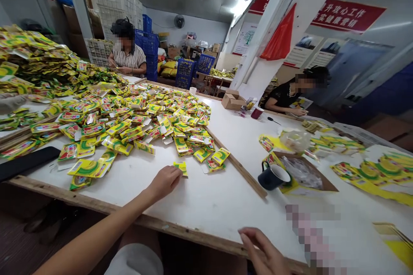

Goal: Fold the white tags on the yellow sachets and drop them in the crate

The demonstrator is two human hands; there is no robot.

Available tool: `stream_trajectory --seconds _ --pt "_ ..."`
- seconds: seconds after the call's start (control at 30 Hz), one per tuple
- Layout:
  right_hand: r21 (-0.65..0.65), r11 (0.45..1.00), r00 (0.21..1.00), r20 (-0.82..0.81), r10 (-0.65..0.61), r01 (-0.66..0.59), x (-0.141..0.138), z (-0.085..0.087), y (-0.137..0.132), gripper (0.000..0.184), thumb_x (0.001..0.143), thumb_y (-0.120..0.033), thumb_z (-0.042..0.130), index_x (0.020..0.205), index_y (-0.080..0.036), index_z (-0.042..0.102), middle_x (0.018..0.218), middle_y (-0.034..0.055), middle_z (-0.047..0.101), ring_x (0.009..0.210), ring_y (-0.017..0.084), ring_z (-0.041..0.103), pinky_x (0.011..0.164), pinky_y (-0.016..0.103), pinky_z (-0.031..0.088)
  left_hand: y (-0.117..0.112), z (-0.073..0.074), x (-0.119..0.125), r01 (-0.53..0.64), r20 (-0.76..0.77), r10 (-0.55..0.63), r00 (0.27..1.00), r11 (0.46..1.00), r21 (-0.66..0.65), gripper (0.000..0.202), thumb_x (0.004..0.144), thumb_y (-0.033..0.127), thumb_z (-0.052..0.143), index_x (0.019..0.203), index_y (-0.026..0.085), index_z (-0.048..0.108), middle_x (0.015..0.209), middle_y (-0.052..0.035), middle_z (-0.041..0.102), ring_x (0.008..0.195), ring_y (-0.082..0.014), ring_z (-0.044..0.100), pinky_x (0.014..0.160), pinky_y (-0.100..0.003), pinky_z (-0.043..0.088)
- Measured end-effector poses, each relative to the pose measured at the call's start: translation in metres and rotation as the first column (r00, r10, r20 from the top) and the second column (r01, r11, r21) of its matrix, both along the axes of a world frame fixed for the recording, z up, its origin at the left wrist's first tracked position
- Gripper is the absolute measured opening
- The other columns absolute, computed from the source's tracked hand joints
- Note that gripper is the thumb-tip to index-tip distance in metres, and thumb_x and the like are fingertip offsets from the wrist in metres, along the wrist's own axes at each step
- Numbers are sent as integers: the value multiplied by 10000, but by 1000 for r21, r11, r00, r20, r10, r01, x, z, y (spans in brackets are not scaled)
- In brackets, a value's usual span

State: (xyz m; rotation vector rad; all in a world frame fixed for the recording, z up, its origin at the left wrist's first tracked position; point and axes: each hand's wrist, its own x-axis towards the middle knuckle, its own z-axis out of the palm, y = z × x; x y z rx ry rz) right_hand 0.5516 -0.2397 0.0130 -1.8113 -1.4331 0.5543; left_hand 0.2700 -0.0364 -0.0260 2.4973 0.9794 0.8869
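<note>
My left hand point(165, 184) is over the white tabletop with its fingers closed on a small yellow-and-green carton point(181, 168), whose far end shows past the fingertips. Beyond it spreads a wide heap of flat yellow, green and red cartons point(129, 120), some with open white flaps. Near the table's front edge is my right hand point(263, 249), its thumb and fingers apart and nothing visible between them. The lower part of that hand runs out of the picture.
Wooden strips point(240, 165) divide the white table point(206, 210). A dark mug point(269, 177) stands beside an open box point(309, 174) holding clear plastic. Yellow printed sheets point(380, 174) lie at right. A taller pile point(35, 58) rises at left. Two people sit across the table.
</note>
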Motion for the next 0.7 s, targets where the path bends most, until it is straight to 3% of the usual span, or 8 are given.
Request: stream_trajectory --seconds 0.1,0.2,0.33,0.47,0.57,0.7 --pt "130 991 988 -150 34 -14 -53 -17 35 252 818 -436 587 947 -227 644 1090 77 689 1022 241 638 903 329 507 -20 23 1 -9 78 13 997 998 -57 189 928 182 407 902 189 594 834 -51 660 782 -182 607 730 -288 464" --pt "207 974 938 -309 155 -92 -92 -31 64 216 836 -384 592 977 -222 579 1159 94 650 1065 238 608 905 352 499 -39 33 4 95 204 -45 978 966 -242 176 911 200 435 826 192 590 735 -7 617 664 -144 554 628 -236 425" --pt "223 964 855 -462 237 -146 -114 -44 78 164 875 -372 553 934 -220 533 906 52 674 851 200 657 767 311 535 -52 20 12 106 418 107 902 885 -454 200 919 318 450 855 185 586 697 7 577 639 -139 520 602 -237 406" --pt "233 963 825 -513 237 -132 -118 -46 78 260 845 -357 607 1046 -217 521 943 57 672 857 201 663 780 310 536 -56 6 20 171 576 235 783 810 -562 210 915 371 476 1057 217 479 705 40 532 628 -127 537 588 -228 429" --pt "248 966 829 -524 195 -71 -119 -46 81 269 859 -346 590 1076 -219 497 945 56 675 849 193 665 774 308 537 -58 2 23 246 647 254 719 777 -579 382 852 335 590 1149 258 363 898 16 566 725 -130 604 663 -252 490" --pt "265 964 831 -531 164 -21 -118 -55 84 311 849 -332 596 1124 -217 504 1023 69 682 901 197 670 802 313 538 -64 -4 18 266 618 238 749 747 -609 334 820 278 630 1078 250 420 970 -5 588 816 -158 649 745 -292 516"
